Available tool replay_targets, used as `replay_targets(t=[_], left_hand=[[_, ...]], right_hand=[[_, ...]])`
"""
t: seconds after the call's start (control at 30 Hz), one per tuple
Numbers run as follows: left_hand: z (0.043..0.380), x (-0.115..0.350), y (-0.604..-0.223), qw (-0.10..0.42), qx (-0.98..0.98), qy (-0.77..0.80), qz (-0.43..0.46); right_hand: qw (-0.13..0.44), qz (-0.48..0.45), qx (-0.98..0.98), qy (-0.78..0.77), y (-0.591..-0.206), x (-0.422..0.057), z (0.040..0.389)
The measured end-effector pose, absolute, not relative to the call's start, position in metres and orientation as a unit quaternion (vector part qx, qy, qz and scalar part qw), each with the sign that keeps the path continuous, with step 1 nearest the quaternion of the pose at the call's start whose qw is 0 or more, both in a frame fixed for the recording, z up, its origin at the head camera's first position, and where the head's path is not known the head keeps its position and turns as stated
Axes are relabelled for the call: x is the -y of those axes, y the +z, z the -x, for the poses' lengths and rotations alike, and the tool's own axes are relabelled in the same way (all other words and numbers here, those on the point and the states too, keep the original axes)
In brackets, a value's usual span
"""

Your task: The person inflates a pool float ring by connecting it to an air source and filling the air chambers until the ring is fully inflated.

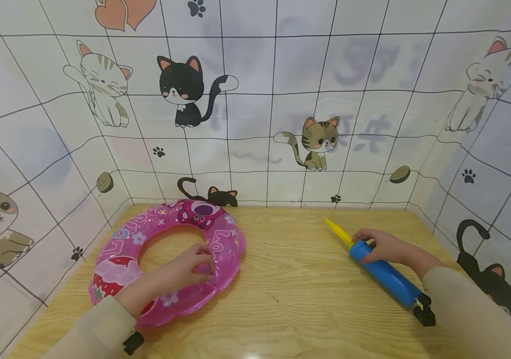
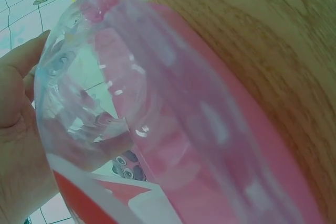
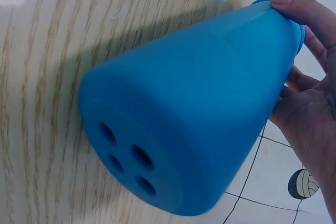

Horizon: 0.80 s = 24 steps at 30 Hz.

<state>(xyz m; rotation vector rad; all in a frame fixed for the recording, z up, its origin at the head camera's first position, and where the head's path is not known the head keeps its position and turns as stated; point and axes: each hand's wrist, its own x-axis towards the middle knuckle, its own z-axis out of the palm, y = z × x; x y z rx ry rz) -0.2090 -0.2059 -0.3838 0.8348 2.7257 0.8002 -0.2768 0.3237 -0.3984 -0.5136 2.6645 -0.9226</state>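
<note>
On the left of the head view lies an inflated pink swim ring printed with a strawberry, flowers and a bear. My left hand holds its near right part, fingers curled at the tube. The left wrist view shows this hand behind the ring's clear film, partly hidden by it. To the right, a blue hand pump with a yellow nozzle lies slanted, nozzle pointing away and left. My right hand grips the pump's nozzle end; the opposite end has several holes in the right wrist view.
Both things are on a wood-grain table. White cloth walls with grid lines and cartoon cats enclose the back and both sides. Small black devices sit by both wrists.
</note>
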Motion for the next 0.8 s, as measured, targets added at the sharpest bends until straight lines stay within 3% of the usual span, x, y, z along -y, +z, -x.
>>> replay_targets(t=[0.47, 0.8], left_hand=[[0.2048, 0.2089, -0.3816, 0.079, -0.918, 0.269, -0.282], [0.1995, 0.2090, -0.3792, 0.104, -0.932, 0.267, -0.223]], right_hand=[[0.144, 0.162, -0.926, -0.309, -0.4037, -0.3302, 0.2803], [0.132, 0.169, -0.932, -0.293, -0.3982, -0.3292, 0.2760]])
